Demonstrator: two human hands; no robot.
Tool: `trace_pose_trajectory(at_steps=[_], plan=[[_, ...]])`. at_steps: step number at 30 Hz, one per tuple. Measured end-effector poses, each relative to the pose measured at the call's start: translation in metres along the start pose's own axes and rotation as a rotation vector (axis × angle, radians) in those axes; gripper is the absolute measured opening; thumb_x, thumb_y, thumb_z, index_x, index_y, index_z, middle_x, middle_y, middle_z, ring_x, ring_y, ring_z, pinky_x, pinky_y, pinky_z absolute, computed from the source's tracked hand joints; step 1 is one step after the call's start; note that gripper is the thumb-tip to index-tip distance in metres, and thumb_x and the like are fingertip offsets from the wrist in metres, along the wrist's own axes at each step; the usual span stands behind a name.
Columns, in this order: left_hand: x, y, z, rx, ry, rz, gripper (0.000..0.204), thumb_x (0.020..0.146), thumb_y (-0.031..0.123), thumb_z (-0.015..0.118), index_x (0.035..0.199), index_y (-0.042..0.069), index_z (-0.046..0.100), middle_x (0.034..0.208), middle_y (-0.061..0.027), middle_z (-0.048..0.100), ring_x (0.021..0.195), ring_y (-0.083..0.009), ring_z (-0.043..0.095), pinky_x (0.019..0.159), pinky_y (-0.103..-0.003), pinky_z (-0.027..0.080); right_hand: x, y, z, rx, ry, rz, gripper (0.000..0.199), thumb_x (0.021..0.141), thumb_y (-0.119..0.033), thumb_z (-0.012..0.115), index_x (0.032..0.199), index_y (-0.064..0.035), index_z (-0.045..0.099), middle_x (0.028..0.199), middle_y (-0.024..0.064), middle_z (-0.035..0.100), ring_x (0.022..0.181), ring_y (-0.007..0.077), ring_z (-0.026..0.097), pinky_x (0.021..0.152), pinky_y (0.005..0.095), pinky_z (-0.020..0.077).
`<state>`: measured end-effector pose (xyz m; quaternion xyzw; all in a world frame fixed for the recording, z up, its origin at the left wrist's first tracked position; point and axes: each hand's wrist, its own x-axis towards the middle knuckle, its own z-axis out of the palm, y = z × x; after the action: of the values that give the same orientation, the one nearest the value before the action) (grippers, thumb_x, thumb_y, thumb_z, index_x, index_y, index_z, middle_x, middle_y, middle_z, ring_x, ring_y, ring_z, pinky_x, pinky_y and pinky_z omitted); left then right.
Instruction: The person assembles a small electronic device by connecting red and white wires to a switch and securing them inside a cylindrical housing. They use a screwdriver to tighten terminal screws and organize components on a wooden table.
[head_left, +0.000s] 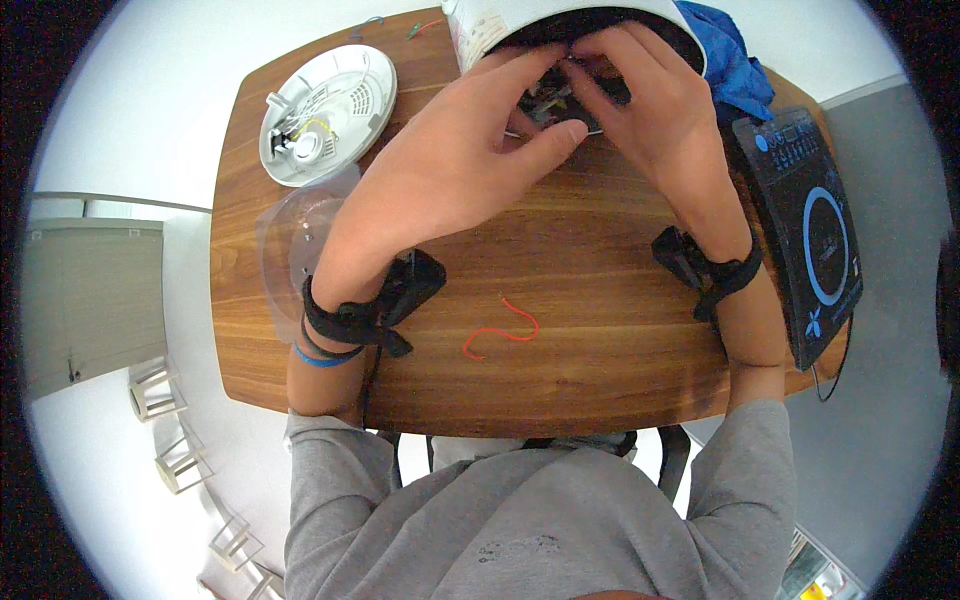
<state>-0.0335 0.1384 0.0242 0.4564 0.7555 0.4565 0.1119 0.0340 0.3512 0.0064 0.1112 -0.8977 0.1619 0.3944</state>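
Observation:
Both of my hands reach into the open end of a white appliance housing point(470, 22) at the table's far edge. Its inside is dark, with small parts point(553, 103) partly showing between the hands. My left hand point(455, 150) has its thumb stretched out and apart from the index finger, which points inward to the other hand's fingertips. The fingers of my right hand point(650, 105) are bent, thumb and index tips pinched close together. Whatever lies between those tips is too small or hidden to make out. A red wire point(520, 338) lies curved on the wood nearer to me.
A round white cover point(375, 95) with a yellow wire rests at the far left. Below it sits a clear plastic container point(285, 235), partly behind my left forearm. A black cooktop point(825, 245) and blue cloth or bag point(725, 60) flank the wooden table point(590, 390) at right.

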Motion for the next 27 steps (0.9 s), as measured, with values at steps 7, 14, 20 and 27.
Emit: trace_pose_trajectory(at_steps=[7,14,20,27], plan=[[-0.002,-0.002,0.003,-0.015,0.001,0.016,0.069,0.102,0.029,0.081,0.16,0.004,0.053,0.121,-0.0114,0.074,0.098,-0.0143,0.07,0.088,-0.031,0.058,-0.002,-0.005,0.002,-0.078,0.016,0.006,0.025,0.089,-0.008,0.082,0.11,-0.0083,0.069,0.104,0.0096,0.072,0.092,0.0326,0.074,0.076,0.041,0.0621],[-0.001,0.001,0.001,0.006,-0.017,0.013,0.069,0.102,0.029,0.082,0.159,0.003,0.053,0.124,-0.0128,0.073,0.099,-0.0153,0.07,0.089,-0.032,0.059,0.006,-0.008,-0.007,-0.106,-0.093,-0.006,0.024,0.09,-0.01,0.082,0.11,-0.0097,0.07,0.105,0.0085,0.072,0.092,0.0328,0.073,0.076,0.0409,0.0617],[-0.001,0.002,0.002,0.043,0.009,0.023,0.067,0.101,0.029,0.082,0.158,0.004,0.055,0.122,-0.0123,0.073,0.096,-0.0144,0.069,0.086,-0.031,0.058,-0.002,-0.001,0.001,-0.077,-0.005,0.017,0.022,0.089,-0.009,0.083,0.108,-0.0102,0.071,0.105,0.0076,0.072,0.092,0.0323,0.073,0.076,0.0403,0.0616],[-0.001,0.003,0.001,0.04,-0.004,0.0,0.067,0.101,0.029,0.082,0.158,0.004,0.056,0.113,-0.0114,0.075,0.093,-0.0141,0.069,0.084,-0.032,0.058,-0.003,-0.003,0.0,-0.118,0.008,0.012,0.022,0.088,-0.01,0.084,0.107,-0.0101,0.073,0.103,0.008,0.072,0.092,0.0315,0.074,0.074,0.039,0.0623]])
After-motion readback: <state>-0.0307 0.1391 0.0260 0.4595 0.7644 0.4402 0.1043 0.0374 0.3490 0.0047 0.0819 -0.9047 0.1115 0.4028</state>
